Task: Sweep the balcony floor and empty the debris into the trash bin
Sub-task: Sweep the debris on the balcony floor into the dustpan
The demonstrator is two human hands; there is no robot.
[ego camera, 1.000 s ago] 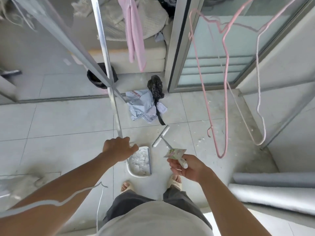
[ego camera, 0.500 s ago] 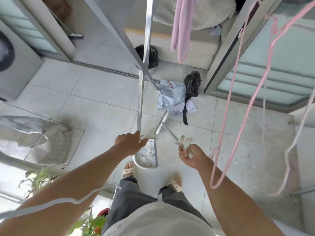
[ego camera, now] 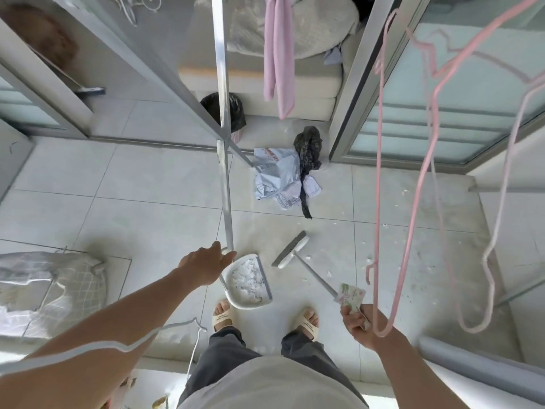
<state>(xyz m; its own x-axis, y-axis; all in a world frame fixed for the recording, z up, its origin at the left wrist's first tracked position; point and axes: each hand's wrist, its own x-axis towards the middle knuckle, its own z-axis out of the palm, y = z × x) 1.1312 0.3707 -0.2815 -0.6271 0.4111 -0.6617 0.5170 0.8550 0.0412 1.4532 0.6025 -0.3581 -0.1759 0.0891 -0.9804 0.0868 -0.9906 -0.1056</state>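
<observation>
At far left a checked bag (ego camera: 56, 287) slumps on the floor, newly in view now that the head has swung left over the last second; the left hand (ego camera: 206, 268) has kept its place at the top of the dustpan (ego camera: 249, 283) handle, though whether its grip is curled round the handle or only resting on it I cannot tell; the one dustpan stands on the tiles between two sandalled feet and holds a heap of white scraps, so the gathering looks largely done and the emptying is what remains; one black-lined trash bin (ego camera: 228, 109) waits well apart, beyond the threshold; a crumpled grey mailer (ego camera: 275, 177) and one black bag (ego camera: 308, 149) lie near the doorway; one broom (ego camera: 292, 250) rests head-down just beside the pan; the right hand (ego camera: 361, 323) has drawn back toward the body, its grip closed on the broom handle with one small printed card (ego camera: 351, 298) pinched against it; three pink hangers (ego camera: 418, 184) dangle at right, over tiles still flecked with white crumbs.
</observation>
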